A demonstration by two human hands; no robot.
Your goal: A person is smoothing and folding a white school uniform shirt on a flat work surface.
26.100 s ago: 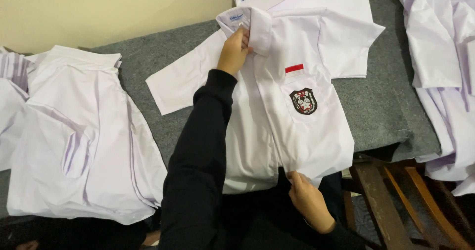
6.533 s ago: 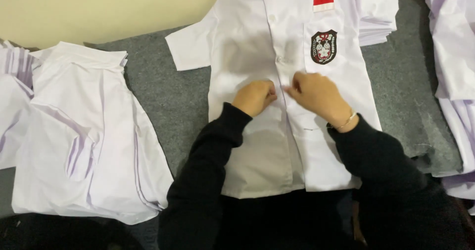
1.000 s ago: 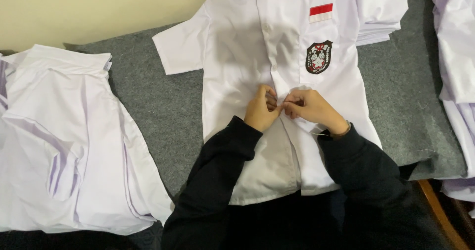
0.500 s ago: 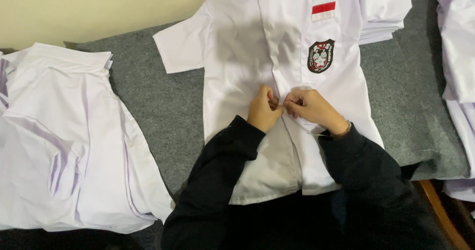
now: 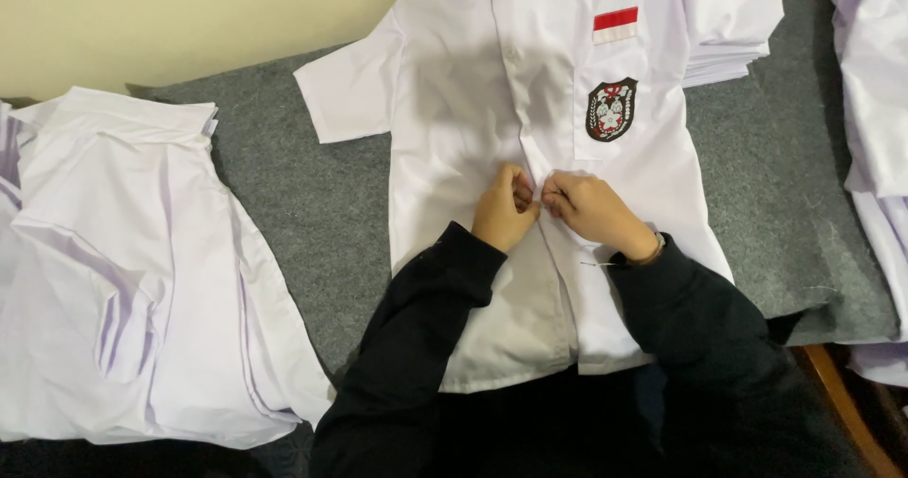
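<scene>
Pinching: both my hands meet on the front placket of the white shirt [image 5: 473, 138], fingertips together at its middle.
View: head camera only, looking down.
Left hand [image 5: 504, 215]: fingers curled and clenched on the edge of the shirt front, left of the button line; thumb tucked toward the other hand.
Right hand [image 5: 588, 211]: fingers closed on the facing edge of the same shirt, knuckles touching the left hand's fingertips.
Button itself: hidden between my fingers, cannot tell if it is through.
Shirt position: laid flat, front up, on the grey felt table cover [image 5: 312, 223], collar toward the far edge, hem over the near edge by my body.
Badge [image 5: 611, 109]: dark crest on the chest pocket, just beyond my right hand.
Flag patch [image 5: 615, 24]: red and white strip above the pocket.
Sleeves: my dark sleeves [image 5: 416, 346] lie over the lower half of the shirt.
Left side of cover: pile of white shirts [image 5: 123, 279], well apart from my hands.
Right edge: more white shirts [image 5: 875, 109], partly out of frame.
Far right corner: folded white stack [image 5: 733, 24] under the shirt's sleeve.
</scene>
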